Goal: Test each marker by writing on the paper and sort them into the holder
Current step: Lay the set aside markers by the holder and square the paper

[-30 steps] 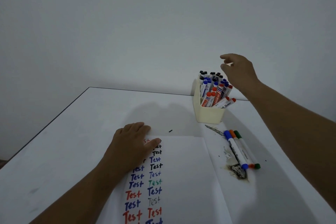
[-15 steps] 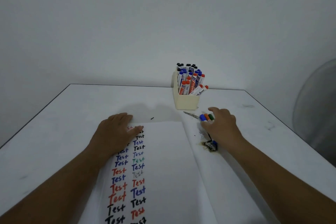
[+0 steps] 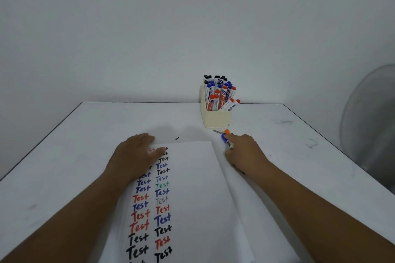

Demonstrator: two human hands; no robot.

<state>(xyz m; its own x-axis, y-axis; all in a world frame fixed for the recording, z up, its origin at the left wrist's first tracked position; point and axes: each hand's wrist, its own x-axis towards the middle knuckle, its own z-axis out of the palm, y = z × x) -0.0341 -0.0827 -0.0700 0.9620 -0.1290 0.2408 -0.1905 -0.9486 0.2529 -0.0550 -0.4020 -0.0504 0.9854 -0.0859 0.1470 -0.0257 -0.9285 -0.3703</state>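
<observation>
Hands: the left hand [image 3: 134, 156] lies flat, fingers straight, pressing the top-left corner of the paper [image 3: 192, 188] against the tabletop [image 3: 85, 134]. The right hand [image 3: 245, 153] rests to the right of the sheet, over the loose markers; whether its fingers have closed round one cannot be told, as the hand hides the barrels.

Task item: the blue-capped marker [image 3: 224, 138] and the orange-capped marker [image 3: 227, 131] project from under the right fingertips, side by side and pointing away from the person. Any further marker beneath the hand is hidden. The holder [image 3: 214, 118] stands beyond the right hand, near it, packed with black-, blue- and red-capped markers, two of them leaning over its right rim.

Handling, as judged: a marker of this kind is light, rigid and smooth-walled, so it will roll on the tabletop and may slip if pinched at the cap. Best hold is mid-barrel between thumb and two fingers, leaving the cap free for pulling off. Neighbouring markers lie touching, so one should be separated before lifting.

Paper: thin and limp; the left hand's pressure is needed to stop it sliding under the nib.
</observation>
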